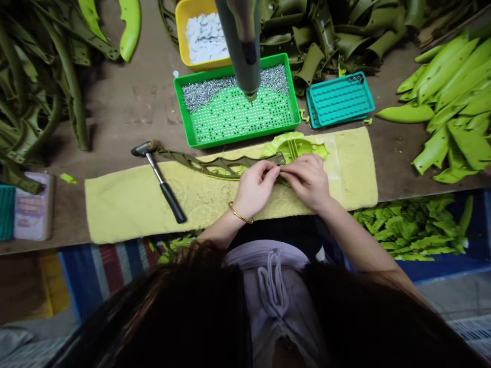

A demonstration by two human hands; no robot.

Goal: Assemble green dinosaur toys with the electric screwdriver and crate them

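Pinching the olive plastic part [222, 164] near its joint, the left grip [255, 188] and right grip [307, 181] both close on it, steadying it against the yellow towel [126, 209].

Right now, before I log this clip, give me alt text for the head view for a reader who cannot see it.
Two bare hands, left hand and right hand, hold a long olive-green moulded plastic part on a yellow towel, a small hammer beside it. Beyond sits a green tray of metal pins under a grey overhead tool.
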